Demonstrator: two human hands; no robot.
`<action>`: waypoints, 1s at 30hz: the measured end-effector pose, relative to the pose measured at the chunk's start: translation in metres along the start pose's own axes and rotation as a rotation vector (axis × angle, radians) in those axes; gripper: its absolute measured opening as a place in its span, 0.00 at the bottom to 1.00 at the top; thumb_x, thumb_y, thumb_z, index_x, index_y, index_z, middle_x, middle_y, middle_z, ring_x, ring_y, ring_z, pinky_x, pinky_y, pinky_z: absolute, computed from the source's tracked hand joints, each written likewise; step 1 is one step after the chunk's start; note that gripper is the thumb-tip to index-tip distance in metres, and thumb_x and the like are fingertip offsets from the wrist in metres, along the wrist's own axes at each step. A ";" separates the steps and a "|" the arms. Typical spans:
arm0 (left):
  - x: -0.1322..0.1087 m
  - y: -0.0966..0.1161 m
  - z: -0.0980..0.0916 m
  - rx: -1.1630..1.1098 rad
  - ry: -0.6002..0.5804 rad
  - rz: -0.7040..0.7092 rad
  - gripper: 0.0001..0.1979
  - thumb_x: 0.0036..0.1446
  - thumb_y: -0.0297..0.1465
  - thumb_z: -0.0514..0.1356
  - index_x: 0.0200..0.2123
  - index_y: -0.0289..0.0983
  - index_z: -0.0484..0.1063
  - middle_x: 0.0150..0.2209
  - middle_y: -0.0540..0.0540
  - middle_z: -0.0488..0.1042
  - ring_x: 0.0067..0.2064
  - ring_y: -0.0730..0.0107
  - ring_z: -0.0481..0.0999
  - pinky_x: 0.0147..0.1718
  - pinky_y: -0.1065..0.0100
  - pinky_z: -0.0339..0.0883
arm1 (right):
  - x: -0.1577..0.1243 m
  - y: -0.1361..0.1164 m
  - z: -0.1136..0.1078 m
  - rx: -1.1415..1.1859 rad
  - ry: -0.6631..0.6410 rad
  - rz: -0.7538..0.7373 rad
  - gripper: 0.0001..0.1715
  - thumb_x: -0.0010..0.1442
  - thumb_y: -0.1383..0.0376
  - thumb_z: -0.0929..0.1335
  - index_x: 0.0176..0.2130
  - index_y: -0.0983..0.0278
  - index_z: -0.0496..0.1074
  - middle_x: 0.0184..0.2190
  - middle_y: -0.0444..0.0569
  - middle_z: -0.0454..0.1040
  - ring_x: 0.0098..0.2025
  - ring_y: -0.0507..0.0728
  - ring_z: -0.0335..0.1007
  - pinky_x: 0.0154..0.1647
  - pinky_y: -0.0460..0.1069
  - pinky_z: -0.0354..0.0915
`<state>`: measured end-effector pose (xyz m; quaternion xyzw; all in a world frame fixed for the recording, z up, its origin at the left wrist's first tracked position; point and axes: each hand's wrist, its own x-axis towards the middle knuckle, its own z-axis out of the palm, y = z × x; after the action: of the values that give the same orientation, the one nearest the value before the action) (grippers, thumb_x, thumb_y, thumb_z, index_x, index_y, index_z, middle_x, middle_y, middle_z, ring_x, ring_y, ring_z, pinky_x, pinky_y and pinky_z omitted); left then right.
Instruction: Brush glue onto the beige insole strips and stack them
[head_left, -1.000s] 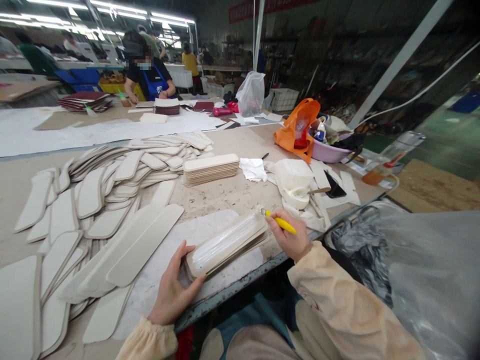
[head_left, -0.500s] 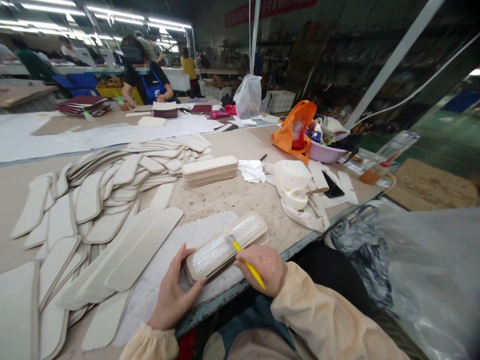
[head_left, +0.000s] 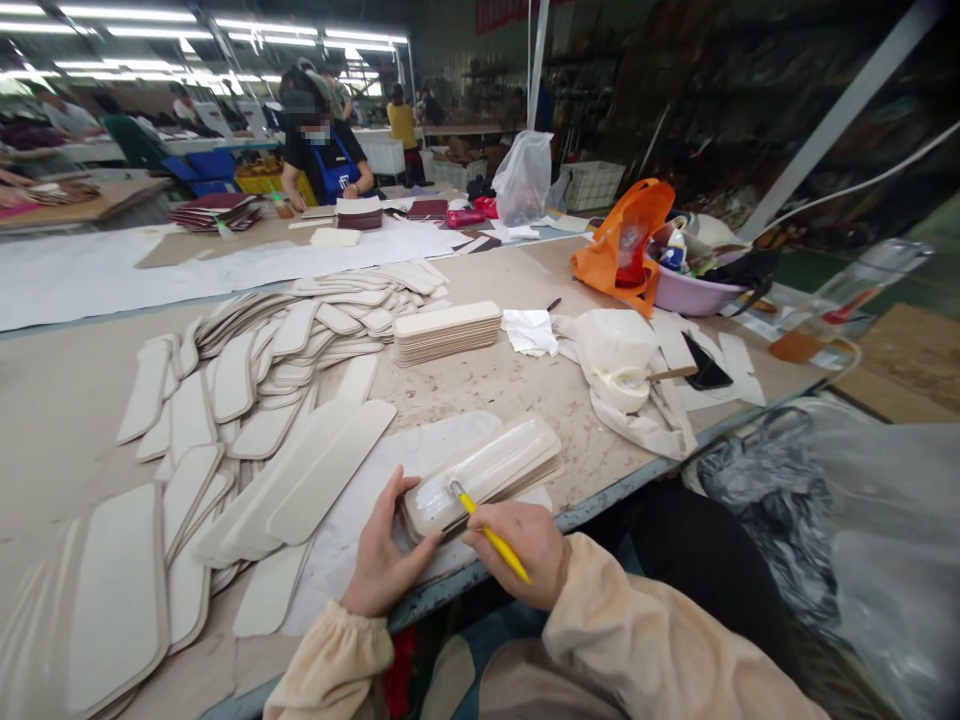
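Note:
My right hand (head_left: 529, 555) is closed around a yellow brush (head_left: 489, 533) whose tip touches the near end of a glossy, glue-wet cream strip on top of a small stack of strips (head_left: 487, 475). My left hand (head_left: 384, 562) rests against the near-left end of that stack, fingers curled round its edge. The stack lies on a whitish work board (head_left: 397, 470) at the table's front edge. Many cream padded strips (head_left: 247, 400) are spread in overlapping rows to the left.
A neat stack of strips (head_left: 447, 331) sits mid-table. To the right are a white glue tub (head_left: 619, 365) on cloth, an orange bag (head_left: 626, 245) and a pink basin (head_left: 694, 297). A person in a blue apron (head_left: 326, 160) works at the far table. Plastic sheeting (head_left: 840, 540) hangs at right.
My right hand has drawn the yellow brush from the stack's far end back along the top strip to its near end. The view has shifted slightly right.

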<state>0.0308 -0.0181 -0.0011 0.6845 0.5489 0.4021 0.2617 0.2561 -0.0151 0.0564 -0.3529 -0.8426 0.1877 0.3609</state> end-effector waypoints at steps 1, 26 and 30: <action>0.000 0.000 0.000 -0.012 0.003 -0.001 0.44 0.50 0.34 0.65 0.66 0.41 0.45 0.56 0.39 0.66 0.57 0.56 0.68 0.59 0.50 0.60 | 0.000 -0.004 0.003 0.071 0.021 0.033 0.05 0.65 0.64 0.63 0.40 0.61 0.67 0.30 0.47 0.75 0.33 0.54 0.72 0.35 0.46 0.64; 0.001 -0.002 -0.002 0.049 0.000 0.002 0.44 0.51 0.36 0.65 0.66 0.40 0.46 0.56 0.39 0.67 0.57 0.55 0.68 0.60 0.48 0.57 | -0.029 0.068 -0.056 -0.085 0.505 0.491 0.07 0.64 0.60 0.65 0.39 0.61 0.67 0.23 0.41 0.71 0.22 0.50 0.67 0.26 0.45 0.63; 0.001 -0.002 -0.002 0.060 0.010 0.013 0.43 0.51 0.36 0.65 0.66 0.40 0.46 0.56 0.39 0.67 0.57 0.55 0.68 0.59 0.49 0.59 | -0.031 0.069 -0.056 -0.231 0.391 0.322 0.04 0.64 0.63 0.65 0.38 0.62 0.69 0.27 0.44 0.74 0.27 0.52 0.72 0.30 0.46 0.65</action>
<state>0.0281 -0.0167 -0.0010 0.6936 0.5575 0.3907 0.2356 0.3446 0.0124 0.0402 -0.5505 -0.7059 0.0735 0.4396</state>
